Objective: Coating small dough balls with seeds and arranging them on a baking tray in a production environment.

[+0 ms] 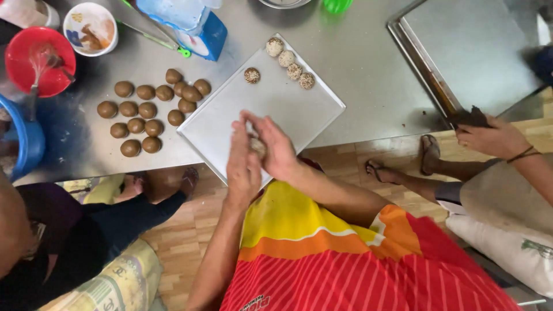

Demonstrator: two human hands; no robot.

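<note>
Overhead, worktop: a brushed stainless steel worktop [357, 63] filled the upper part of the view, its near edge running above a pale wood-plank floor [184, 230].
Left hand: the left hand [243, 164] was cupped, its grip folded against the right palm over a dough ball [257, 146].
Right hand: the right hand [275, 147] pressed from the other side, its grip closed round the same ball, of which only a speckled sliver showed.
Where the ball was: between both palms, above the near corner of the light grey tray [271, 106].
Tray: it lay slantwise on the worktop, overhanging the near edge, with five sesame-coated balls [291, 63] near its far corner.
Plain balls: brown uncoated dough balls [147, 109] sat in loose rows on the bare steel left of the tray.
Far left: a red bowl [39, 60] holding a whisk, a white cup [90, 27], and a blue tub [26, 141] at the edge.
Right: a large steel baking tray [461, 52]; another person's hand [489, 135] held its near corner with a dark cloth.
Floor: sandalled feet [403, 164] showed under the worktop.
</note>
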